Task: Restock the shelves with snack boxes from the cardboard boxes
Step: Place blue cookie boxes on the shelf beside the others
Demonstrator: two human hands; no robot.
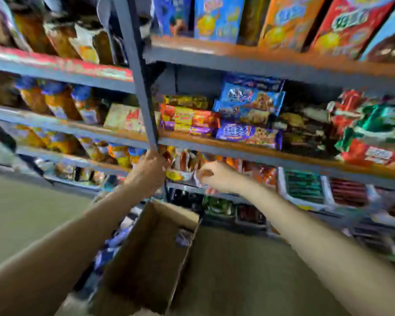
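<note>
Open cardboard box [151, 254] below both hands, left hand [149, 171] gripping shelf post [141, 87], right hand [217, 176] half-curled, grip unclear

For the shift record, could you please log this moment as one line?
left hand: on shelf post | right hand: reaching at shelf | cardboard box: open below

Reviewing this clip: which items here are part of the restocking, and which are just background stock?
In use: left hand at the shelf upright; right hand reaching among packets; open cardboard box below.
Background: blue cookie packs; tall boxes on the top shelf; green trays.
</note>
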